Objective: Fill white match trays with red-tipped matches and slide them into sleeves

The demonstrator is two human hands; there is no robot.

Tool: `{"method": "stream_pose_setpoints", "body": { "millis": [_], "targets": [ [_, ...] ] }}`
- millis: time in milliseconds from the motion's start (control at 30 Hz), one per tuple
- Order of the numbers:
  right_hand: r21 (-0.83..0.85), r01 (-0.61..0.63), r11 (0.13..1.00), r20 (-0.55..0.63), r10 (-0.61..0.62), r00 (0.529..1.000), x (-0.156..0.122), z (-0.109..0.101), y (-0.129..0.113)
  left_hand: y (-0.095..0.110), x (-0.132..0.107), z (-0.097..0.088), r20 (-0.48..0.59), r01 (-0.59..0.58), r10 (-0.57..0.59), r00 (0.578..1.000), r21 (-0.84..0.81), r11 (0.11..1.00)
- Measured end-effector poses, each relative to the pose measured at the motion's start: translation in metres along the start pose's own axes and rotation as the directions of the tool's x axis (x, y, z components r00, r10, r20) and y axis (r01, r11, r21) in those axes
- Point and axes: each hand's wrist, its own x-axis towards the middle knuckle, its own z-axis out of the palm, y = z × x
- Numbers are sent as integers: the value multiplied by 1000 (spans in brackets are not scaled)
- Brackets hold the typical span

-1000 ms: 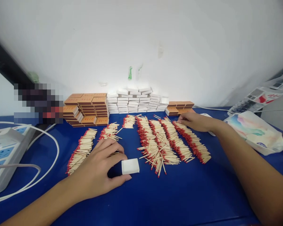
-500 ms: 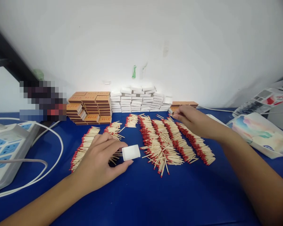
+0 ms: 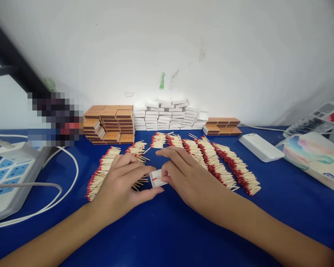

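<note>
Between thumb and fingers, my left hand (image 3: 125,176) grips a small white matchbox tray (image 3: 155,181), its open side facing up. My right hand (image 3: 187,172) is at the tray's right end, thumb and forefinger pinched over it on matches. A few red match heads (image 3: 155,179) show inside the tray; the sticks are hidden by the fingers. Rows of red-tipped matches (image 3: 236,165) lie on the blue table beyond and to the right of my hands. Another row of matches (image 3: 104,167) lies left of my left hand.
Stacked along the wall are brown matchbox sleeves (image 3: 110,120), white trays (image 3: 167,116) and a smaller brown stack (image 3: 222,127). A power strip (image 3: 9,174) with white cables sits left. At right lie a white device (image 3: 260,147) and a tissue pack (image 3: 314,159).
My right hand has come from the far end of the match rows to the white tray, bringing matches into it. My left hand still holds the tray, which was empty before.
</note>
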Motion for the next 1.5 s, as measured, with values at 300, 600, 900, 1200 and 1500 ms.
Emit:
{"method": "stream_pose_setpoints", "body": {
  "millis": [300, 600, 900, 1200, 1500],
  "targets": [
    [-36, 29, 999, 77, -26, 997, -6, 2, -2, 1, 1, -1, 9, -30, 30, 1000, -2, 1000],
    [244, -71, 967, -68, 90, 994, -3, -28, 26, 1, -1, -2, 8, -23, 23, 1000, -3, 1000],
    [-14, -824, 566, 162, 815, 557, -61, -34, 184, -10, -4, -1, 67, 22, -21, 998, -8, 1000],
    [-141, -855, 499, 313, 842, 440, -39, 8, 177, -3, -3, -1, 46, -6, 7, 999, -21, 1000],
    [-144, -852, 503, 382, 823, 421, -48, 11, 187, -3, -3, -3, 23, -6, 7, 1000, -25, 1000]
  ]
}}
